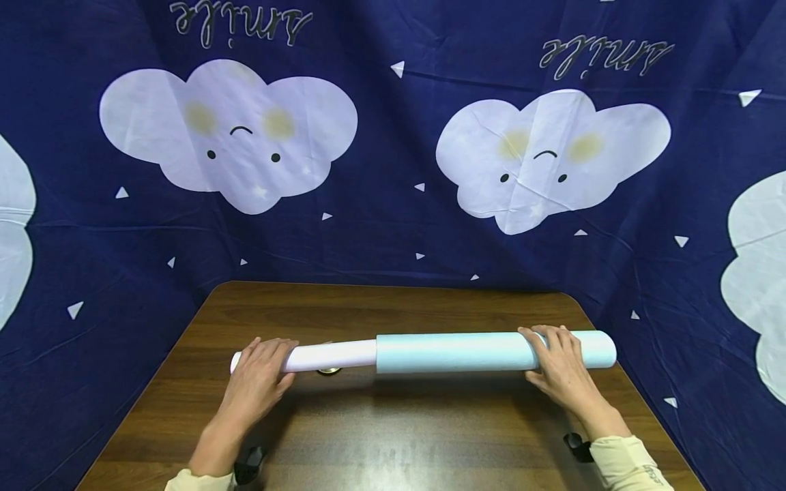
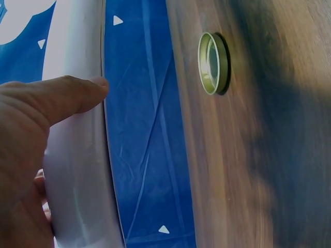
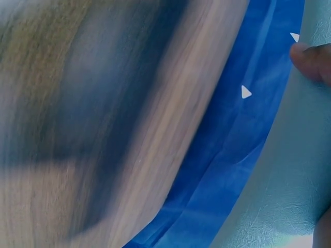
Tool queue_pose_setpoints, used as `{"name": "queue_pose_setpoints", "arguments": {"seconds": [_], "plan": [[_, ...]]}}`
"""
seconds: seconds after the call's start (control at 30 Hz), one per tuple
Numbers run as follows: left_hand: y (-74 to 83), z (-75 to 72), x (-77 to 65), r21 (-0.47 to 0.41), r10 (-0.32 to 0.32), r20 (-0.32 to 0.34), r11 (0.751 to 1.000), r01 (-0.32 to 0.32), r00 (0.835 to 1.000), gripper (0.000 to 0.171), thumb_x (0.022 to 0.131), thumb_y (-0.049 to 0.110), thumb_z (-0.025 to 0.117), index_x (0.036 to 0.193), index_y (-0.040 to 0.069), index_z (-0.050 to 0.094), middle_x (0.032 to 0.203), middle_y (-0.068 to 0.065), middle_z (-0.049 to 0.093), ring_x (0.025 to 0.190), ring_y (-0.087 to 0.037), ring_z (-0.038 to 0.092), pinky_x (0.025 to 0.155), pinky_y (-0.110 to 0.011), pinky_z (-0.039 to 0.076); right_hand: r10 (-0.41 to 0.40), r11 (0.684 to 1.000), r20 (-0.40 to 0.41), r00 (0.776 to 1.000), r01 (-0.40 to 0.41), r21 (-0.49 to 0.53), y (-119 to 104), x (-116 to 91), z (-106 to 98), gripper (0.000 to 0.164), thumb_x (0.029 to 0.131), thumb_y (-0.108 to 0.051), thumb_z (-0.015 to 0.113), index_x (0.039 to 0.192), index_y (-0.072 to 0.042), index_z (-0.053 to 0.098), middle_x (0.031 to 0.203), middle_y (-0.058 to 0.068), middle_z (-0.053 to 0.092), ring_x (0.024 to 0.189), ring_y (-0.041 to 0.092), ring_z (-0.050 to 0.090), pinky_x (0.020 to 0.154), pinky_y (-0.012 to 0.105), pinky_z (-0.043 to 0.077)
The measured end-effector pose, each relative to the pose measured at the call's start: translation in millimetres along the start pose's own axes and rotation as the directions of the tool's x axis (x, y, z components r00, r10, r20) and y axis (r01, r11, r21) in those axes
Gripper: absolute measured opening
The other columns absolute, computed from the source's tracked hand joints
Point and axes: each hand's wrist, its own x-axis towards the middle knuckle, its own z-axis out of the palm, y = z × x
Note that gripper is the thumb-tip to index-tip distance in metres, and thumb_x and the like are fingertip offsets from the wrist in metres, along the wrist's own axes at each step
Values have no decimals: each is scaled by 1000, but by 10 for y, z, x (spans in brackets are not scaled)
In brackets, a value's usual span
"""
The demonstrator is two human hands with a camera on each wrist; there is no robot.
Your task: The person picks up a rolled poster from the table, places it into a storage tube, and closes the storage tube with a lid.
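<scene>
A white paper roll (image 1: 338, 353) sticks out of the left end of a wider light blue tube (image 1: 454, 352). Both lie crosswise in line, held up over the table. Near the roll's left end, my left hand (image 1: 258, 378) grips it, thumb on the near side. My right hand (image 1: 563, 372) holds the tube towards its rounded right end. In the left wrist view the smooth roll (image 2: 83, 155) passes under my hand. The right wrist view shows my thumb (image 3: 313, 62) against the tube (image 3: 274, 196). The roll's inner part is hidden inside the tube.
A round gold-coloured metal lid (image 2: 222, 64) sits on the brown wooden table (image 1: 393, 436), partly behind the roll in the head view. Dark blue cloth (image 1: 393, 239) with white clouds hangs around the table's back and sides.
</scene>
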Motion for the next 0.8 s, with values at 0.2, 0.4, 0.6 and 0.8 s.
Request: {"name": "queue_pose_setpoints", "arguments": {"seconds": [0.2,0.4,0.6,0.8], "plan": [[59,43,40,-13,15,-5,1000,-15,1000,58,59,12,86,111,6,62,105,-11,68,103,-31,62,99,-56,40,-1,1000,4,1000,1,3,-33,-2,16,89,47,-17,91,127,-12,51,114,20,52,106,42,46,93,62,31],[112,74,70,-9,22,1,1000,-22,1000,58,59,13,87,111,6,63,106,-10,68,103,-30,62,99,-56,41,-2,1000,0,1000,2,5,-37,-7,36,89,47,-17,91,127,-12,51,115,20,52,106,43,45,94,62,31],[170,111,98,-4,18,21,1000,-18,1000,59,60,15,87,113,8,63,107,-9,68,105,-29,62,100,-55,41,1,1000,-2,1000,-1,7,-52,-10,62,88,48,-16,90,127,-12,51,114,20,52,106,43,46,93,62,31],[234,139,134,-11,18,26,1000,-17,1000,59,60,15,88,113,9,63,108,-8,68,105,-29,62,101,-54,41,6,1000,0,1000,-6,5,-73,-9,83,89,48,-17,91,128,-12,51,116,20,52,107,42,46,94,62,31]]}}
